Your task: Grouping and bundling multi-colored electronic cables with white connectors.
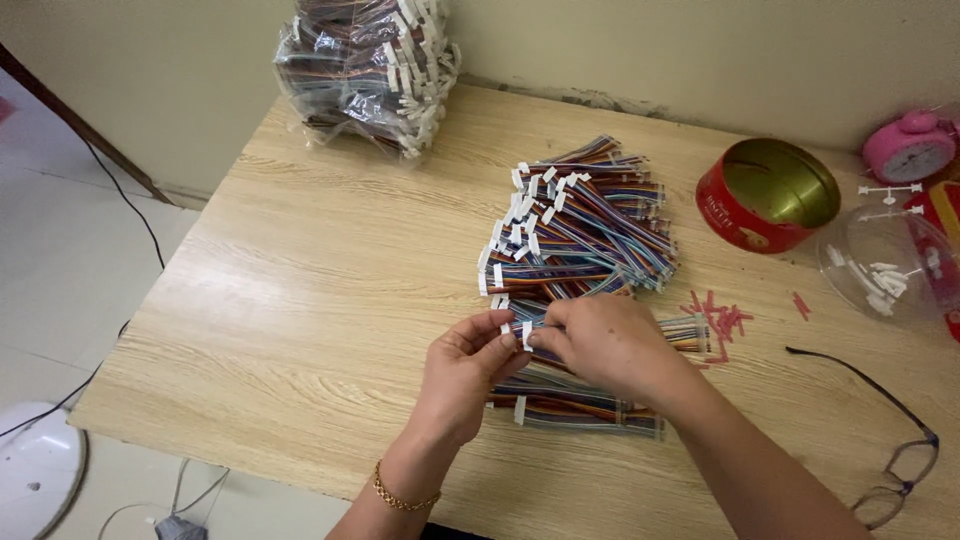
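Note:
My left hand (462, 372) and my right hand (603, 343) meet over the front middle of the wooden table (300, 300). Together they pinch a short rainbow ribbon cable with a white connector (526, 334) between the fingertips. Just behind the hands lies a big heap of the same multicoloured cables (580, 225) with white plugs. A smaller flat bunch of cables (580, 410) lies under and in front of my right wrist. A gold bracelet circles my left wrist.
A clear bag stuffed with cable bundles (365, 70) stands at the back edge. At right are a red round tin (768, 193), a clear plastic lid with small white parts (885, 265), small red pieces (722, 322), a pink alarm clock (910, 145) and spectacles (900, 455).

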